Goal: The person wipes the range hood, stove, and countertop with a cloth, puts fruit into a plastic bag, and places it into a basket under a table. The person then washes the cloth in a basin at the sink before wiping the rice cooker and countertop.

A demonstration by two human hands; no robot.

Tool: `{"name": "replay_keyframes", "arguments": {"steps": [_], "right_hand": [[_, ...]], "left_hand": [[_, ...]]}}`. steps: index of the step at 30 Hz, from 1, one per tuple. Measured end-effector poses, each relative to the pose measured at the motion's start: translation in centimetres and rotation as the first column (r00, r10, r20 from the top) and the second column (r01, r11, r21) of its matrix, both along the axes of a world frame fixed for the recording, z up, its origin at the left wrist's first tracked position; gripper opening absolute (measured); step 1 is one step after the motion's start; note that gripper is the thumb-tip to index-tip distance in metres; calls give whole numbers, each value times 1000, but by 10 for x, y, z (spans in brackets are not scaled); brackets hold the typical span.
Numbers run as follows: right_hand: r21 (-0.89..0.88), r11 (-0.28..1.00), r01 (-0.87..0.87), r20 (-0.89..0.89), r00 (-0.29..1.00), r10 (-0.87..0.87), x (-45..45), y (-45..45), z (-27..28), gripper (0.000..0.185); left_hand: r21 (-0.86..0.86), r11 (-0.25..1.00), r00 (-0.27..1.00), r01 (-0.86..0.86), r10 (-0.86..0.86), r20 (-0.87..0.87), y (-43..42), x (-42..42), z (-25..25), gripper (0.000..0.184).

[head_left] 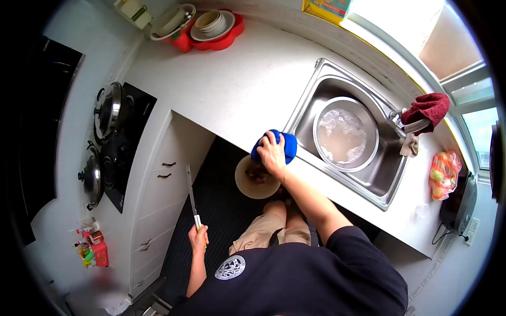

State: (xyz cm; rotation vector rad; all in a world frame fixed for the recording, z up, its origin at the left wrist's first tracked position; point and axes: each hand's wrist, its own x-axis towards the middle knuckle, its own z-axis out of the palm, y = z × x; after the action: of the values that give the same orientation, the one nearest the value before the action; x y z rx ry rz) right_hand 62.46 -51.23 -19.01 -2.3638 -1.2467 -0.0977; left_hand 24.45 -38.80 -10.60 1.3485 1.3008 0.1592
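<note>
My left hand (198,237) is closed round the white-and-yellow handle of a long, thin-bladed knife (191,187), seen nearly edge-on and pointing away from me. My right hand (272,152) presses on a bunched blue cloth (288,147) at the front edge of the counter, beside the sink; its fingers curl over the fabric. Just below that edge stands a pale round bin (243,181) with dark scraps inside, partly under my right hand and the cloth.
A steel sink (312,108) holds a metal basin (375,129) of cloudy, foamy water. A dark red cloth (428,111) hangs over the faucet. Stacked bowls (210,22) sit at the back of the white counter (232,79). Lidded pans (108,108) stand on the stove at left.
</note>
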Motion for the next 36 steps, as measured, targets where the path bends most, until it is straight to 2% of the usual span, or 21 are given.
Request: {"name": "replay_keyframes", "arguments": {"steps": [4,8,13,19,21,23,25,29,30,33,34,36], "right_hand": [[58,997,-52,-18,998,53,4,-14,-1,8],[0,999,40,-17,999,-40,23,-4,1,9],[-30,990,138,25,990,-137,71,7,-1,13],[-47,957,287,113,953,-280,153,20,-4,18],[-36,935,352,160,926,-343,187,25,-13,21],[-72,906,417,122,905,-407,217,32,-11,21],[-85,866,493,159,864,-477,241,39,-9,19],[-137,813,566,201,819,-537,278,48,-8,16],[-175,802,571,158,820,-550,284,49,-7,18],[-200,777,597,169,802,-573,294,53,-3,17],[-209,765,610,156,793,-589,297,55,-3,18],[-239,738,631,193,776,-601,299,59,-5,22]], "left_hand": [[32,999,1000,-22,22,19,-11,31,-10,16],[101,995,1000,-20,20,6,-11,65,-8,16],[227,969,983,99,-131,130,38,154,19,21],[318,941,944,117,-205,257,186,298,62,24],[386,917,941,100,-213,262,250,350,78,22],[487,867,962,108,-215,170,320,404,87,21],[587,794,969,157,-237,62,394,457,74,22],[614,755,973,231,-194,-127,505,552,60,28],[620,742,967,253,-186,-173,527,570,52,29],[685,679,964,264,-163,-210,582,610,13,29],[714,654,968,250,-188,-167,590,617,6,28],[590,779,959,211,-282,30,595,620,5,25]]}}
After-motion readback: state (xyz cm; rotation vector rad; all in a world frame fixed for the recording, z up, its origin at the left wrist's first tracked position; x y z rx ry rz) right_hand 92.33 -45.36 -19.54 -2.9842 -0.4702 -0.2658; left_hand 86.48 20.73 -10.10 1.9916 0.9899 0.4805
